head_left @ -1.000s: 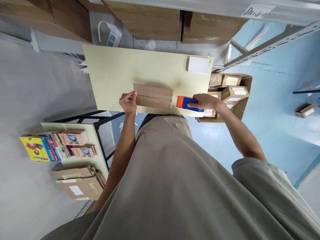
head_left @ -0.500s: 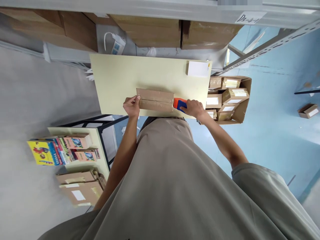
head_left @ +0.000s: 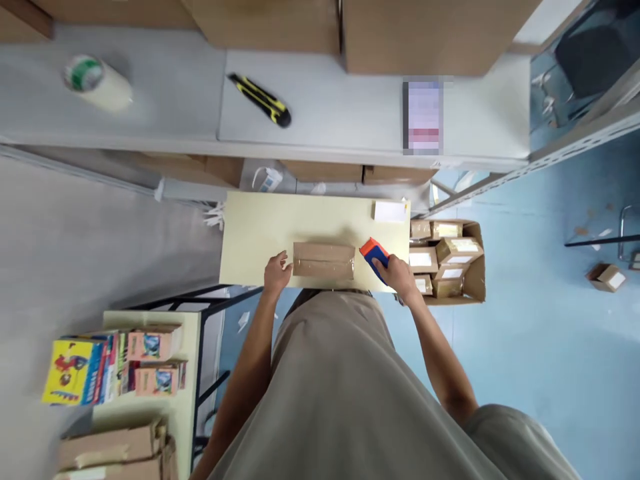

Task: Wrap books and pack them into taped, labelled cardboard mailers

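Pale yellow tabletop (head_left: 260, 223) mid-frame, head view. At its right, an open carton (head_left: 478, 277) holds small taped cardboard boxes (head_left: 457, 251), several bearing white labels. Task piece: one closed brown cardboard box (head_left: 324, 261), long and narrow, lying flat near the tabletop's lower edge; lengthwise seam, shiny tape at its right end. Left hand (head_left: 277, 273) just beside the box's left end, thumb and forefinger slightly parted, nothing held; contact cannot be told. Right hand (head_left: 399, 275) wraps a blue-and-orange tape dispenser (head_left: 376, 260), its orange end tilted up-left, apart from the box. Grey shelf (head_left: 175, 100) across the top: tape roll (head_left: 103, 85), black-and-yellow cutter (head_left: 261, 100). Books (head_left: 75, 370) lower left; blue floor (head_left: 525, 347) right.
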`<state>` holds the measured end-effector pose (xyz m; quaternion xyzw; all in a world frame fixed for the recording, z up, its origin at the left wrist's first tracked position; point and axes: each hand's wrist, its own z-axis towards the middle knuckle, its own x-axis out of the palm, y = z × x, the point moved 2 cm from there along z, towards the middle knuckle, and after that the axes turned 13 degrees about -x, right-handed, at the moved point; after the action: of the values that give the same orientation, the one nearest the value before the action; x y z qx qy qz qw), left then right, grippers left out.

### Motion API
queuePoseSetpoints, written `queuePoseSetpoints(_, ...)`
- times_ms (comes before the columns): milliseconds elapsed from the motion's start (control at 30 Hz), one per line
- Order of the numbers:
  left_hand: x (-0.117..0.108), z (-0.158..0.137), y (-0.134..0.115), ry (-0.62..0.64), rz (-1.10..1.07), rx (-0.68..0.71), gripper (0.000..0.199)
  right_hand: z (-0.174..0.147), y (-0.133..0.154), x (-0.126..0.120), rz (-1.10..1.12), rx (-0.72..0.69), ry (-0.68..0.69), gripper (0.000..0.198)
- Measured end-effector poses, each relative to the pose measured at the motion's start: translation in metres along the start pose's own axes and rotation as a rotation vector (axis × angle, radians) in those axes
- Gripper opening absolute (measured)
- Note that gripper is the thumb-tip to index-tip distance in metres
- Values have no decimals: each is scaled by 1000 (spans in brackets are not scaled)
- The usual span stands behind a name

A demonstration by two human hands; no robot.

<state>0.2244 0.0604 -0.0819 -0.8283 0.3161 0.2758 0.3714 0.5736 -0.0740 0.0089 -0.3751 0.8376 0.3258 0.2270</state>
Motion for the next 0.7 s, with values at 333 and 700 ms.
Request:
queuePoseSetpoints(333, -17, -105, -224, -241, -307, 1085, 53, -12, 127, -137, -208, -480, -369, 57)
queuePoseSetpoints(700, -18, -52, -260, -87, -338, 1051, 64, 138, 185, -198, -502, -507, -711, 71)
